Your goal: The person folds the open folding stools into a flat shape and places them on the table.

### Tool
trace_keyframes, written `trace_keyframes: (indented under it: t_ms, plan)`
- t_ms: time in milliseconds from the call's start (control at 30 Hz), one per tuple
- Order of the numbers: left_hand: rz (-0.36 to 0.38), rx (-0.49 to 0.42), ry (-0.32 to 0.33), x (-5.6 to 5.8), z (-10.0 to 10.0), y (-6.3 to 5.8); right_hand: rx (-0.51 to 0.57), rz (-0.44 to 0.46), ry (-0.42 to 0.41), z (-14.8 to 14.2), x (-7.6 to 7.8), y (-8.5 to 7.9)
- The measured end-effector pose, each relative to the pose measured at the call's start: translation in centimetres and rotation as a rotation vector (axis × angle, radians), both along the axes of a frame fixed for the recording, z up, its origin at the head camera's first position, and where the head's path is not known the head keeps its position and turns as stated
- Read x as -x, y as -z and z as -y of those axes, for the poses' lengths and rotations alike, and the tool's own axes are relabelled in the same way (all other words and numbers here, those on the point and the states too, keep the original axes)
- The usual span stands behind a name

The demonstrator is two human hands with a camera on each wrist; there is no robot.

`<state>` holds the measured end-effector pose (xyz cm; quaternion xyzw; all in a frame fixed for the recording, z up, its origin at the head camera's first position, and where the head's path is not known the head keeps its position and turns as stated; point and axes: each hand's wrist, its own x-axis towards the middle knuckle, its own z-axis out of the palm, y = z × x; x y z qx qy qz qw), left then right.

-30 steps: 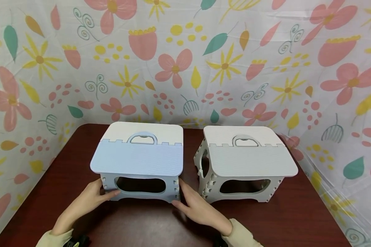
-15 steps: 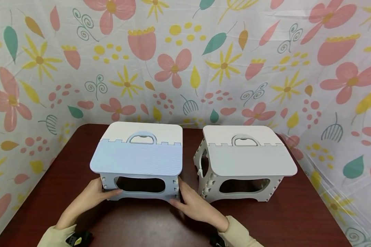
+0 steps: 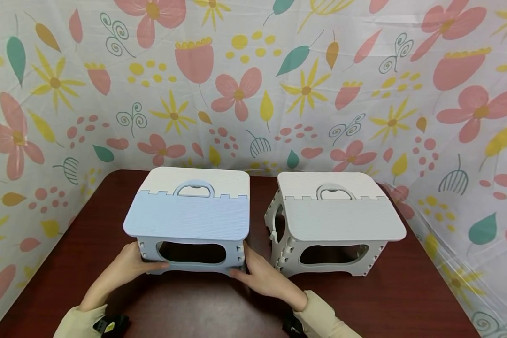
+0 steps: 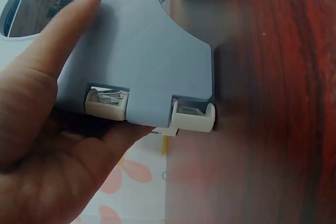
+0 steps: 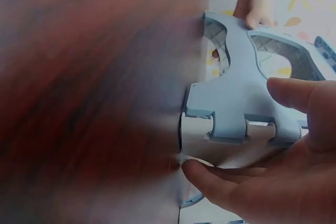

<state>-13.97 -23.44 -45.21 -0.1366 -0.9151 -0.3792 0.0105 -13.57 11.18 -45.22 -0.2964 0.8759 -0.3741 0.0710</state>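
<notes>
A blue and white folding stool (image 3: 190,216) stands unfolded on the table, its arched carrying handle lying in the top. My left hand (image 3: 124,270) grips its left front corner, thumb along the front panel and fingers behind the side. In the left wrist view that thumb reaches the oval opening in the blue panel (image 4: 134,51). At the right front corner my right hand (image 3: 265,277) holds the stool. Its thumb lies against the blue front panel (image 5: 233,98) and its fingers go round the white side, partly hidden.
To the right stands a second unfolded folding stool (image 3: 342,216), grey and white, close beside my right hand. Both rest on a dark red-brown table (image 3: 203,310). A flower-patterned cloth (image 3: 241,94) hangs behind and at the sides.
Both hands have shifted slightly at the front corners, with the left thumb a little further right and the right thumb a little further left. The stools appear to stay in place.
</notes>
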Motion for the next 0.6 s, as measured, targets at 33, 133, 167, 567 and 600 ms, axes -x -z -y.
trace_keyframes:
  t_ms: [33, 133, 167, 567, 600]
  plan:
    - [-0.006, 0.009, -0.006, 0.0, -0.01, 0.06, -0.001, 0.005, 0.001, 0.02, 0.07, 0.05]
    - [-0.01, 0.017, -0.004, 0.0, 0.03, 0.2, -0.006, 0.011, 0.0, 0.09, 0.26, 0.15]
    - [-0.007, 0.013, -0.005, 0.01, 0.04, 0.23, -0.005, 0.012, -0.001, 0.12, 0.33, 0.17]
    - [0.029, -0.003, -0.006, 0.06, 0.03, 0.1, 0.023, 0.036, 0.007, 0.28, 0.67, -0.01]
    - [0.034, -0.007, -0.007, 0.04, 0.03, 0.12, 0.026, 0.038, 0.011, 0.29, 0.66, 0.02]
